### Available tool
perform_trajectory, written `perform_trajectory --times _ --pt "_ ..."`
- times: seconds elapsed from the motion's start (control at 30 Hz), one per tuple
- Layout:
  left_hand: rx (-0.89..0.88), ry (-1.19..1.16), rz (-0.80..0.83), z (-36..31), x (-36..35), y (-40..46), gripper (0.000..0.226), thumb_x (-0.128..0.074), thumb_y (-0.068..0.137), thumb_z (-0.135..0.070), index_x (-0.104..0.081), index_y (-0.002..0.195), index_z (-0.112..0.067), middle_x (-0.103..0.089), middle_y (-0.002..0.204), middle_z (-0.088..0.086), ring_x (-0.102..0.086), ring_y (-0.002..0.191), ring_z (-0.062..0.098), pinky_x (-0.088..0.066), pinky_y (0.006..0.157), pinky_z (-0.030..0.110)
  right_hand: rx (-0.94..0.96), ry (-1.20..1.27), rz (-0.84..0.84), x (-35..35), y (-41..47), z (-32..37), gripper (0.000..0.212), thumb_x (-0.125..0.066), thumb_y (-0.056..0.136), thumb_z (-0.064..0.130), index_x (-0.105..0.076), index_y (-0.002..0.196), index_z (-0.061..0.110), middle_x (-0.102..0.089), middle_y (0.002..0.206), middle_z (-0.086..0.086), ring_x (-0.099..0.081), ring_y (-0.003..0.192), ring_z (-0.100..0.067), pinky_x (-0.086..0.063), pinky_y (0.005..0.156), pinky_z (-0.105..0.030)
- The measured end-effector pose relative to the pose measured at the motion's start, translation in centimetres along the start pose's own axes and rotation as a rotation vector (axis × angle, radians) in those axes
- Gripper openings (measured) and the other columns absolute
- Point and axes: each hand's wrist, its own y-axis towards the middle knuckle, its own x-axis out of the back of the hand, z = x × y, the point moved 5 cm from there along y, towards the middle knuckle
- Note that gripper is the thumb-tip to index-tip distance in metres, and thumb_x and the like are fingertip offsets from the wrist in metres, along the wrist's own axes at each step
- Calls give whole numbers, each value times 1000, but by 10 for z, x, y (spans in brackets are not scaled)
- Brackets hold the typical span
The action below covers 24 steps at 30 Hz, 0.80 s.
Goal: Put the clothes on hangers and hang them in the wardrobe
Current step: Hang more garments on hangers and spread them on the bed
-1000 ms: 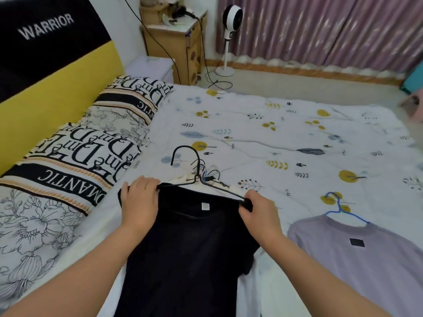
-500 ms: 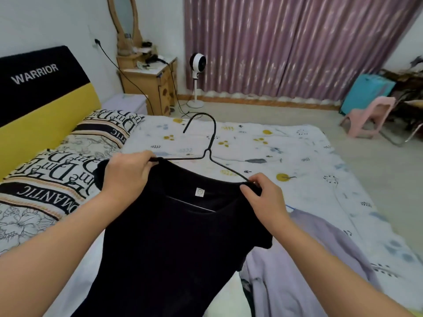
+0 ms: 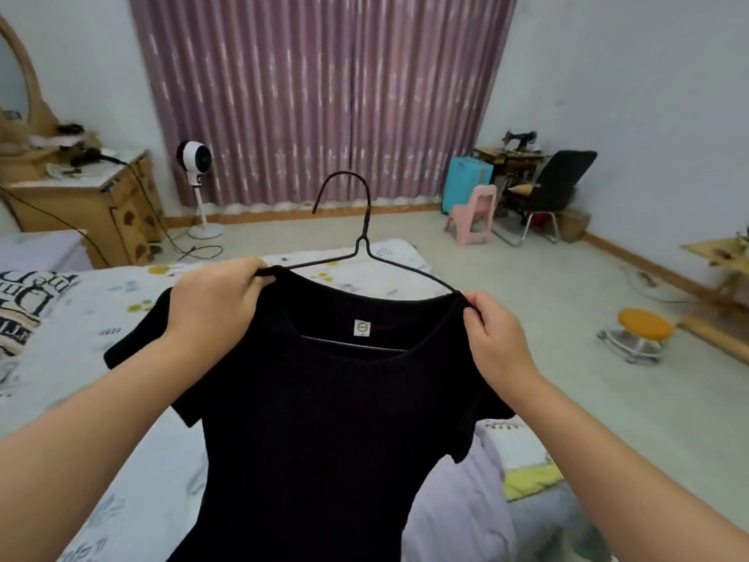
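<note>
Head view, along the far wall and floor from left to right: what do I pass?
Wooden dresser → white standing fan → purple curtain → teal suitcase → pink plastic chair → black chair → orange stool.

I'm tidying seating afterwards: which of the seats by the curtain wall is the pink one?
The small pink chair, standing in front of the teal suitcase. The black chair to its right is bigger; the orange stool stands apart.
</note>
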Motion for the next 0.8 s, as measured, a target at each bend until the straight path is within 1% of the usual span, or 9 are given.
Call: perform_trajectory --times 0.07,0.1,0.3,0.4,0.47,0.53,0.7,0.8 --pt "-36 -35 15 -19 -21 18 17 -58 89 -17 -69 98 -6 -67 74 17 -60 72 38 -32 58 32 -8 -62 -59 22 11 -15 21 -40 94 1 -60 98 3 -62 88 -6 -56 84 -23 -42 76 -33" --pt "-47 -61 24 -28 -31 27 17 -57 90 -18 -68 98 -7 -67 74 16 -60 72 38 -32 58 31 -16 -95 -86 32 17 -23 20 -40 94 2 -60 99 3 -62 89 -6 -56 86 -23 -42 77 -34" --pt "-108 -226 63 -86 -94 70 19 -54 92 -20 -67 100 -9 -67 75 13 -60 76 35 -26 55 30 -71 -256 -206 92 48 -64 14 -46 93 3 -59 98 3 -60 90 -5 -56 90 -25 -41 78 -35" --pt "-135 -269 76 -115 -123 85 18 -54 91 -21 -67 99 -10 -69 80 12 -60 78 35 -31 58 30 -99 -291 -239 120 56 -85 16 -46 93 4 -60 100 3 -60 91 -4 -56 91 -24 -43 80 -37" --pt "-158 -279 79 -138 -139 95 18 -55 91 -22 -67 98 -10 -68 77 12 -61 76 36 -36 57 32 -100 -303 -248 138 61 -101 16 -46 93 4 -60 101 4 -62 93 -7 -56 91 -25 -45 82 -40" --pt "-166 -287 78 -162 -153 103 18 -55 91 -21 -67 98 -10 -68 73 13 -60 72 36 -40 58 35 -100 -306 -261 157 67 -119 16 -46 94 5 -60 101 4 -62 94 -7 -56 92 -24 -44 82 -39" --pt "-157 -307 7 -227 -181 120 13 -60 89 -14 -69 93 -7 -67 68 15 -61 67 37 -32 55 30 -75 -325 -235 210 93 -171 20 -47 95 11 -61 108 5 -63 101 -6 -54 95 -19 -37 79 -28" --pt "-108 -279 -43 -260 -197 128 11 -61 88 -12 -69 93 -7 -67 67 15 -61 65 37 -32 55 30 -57 -334 -176 244 115 -206 22 -46 96 14 -61 111 7 -63 102 -5 -55 98 -21 -37 78 -28"
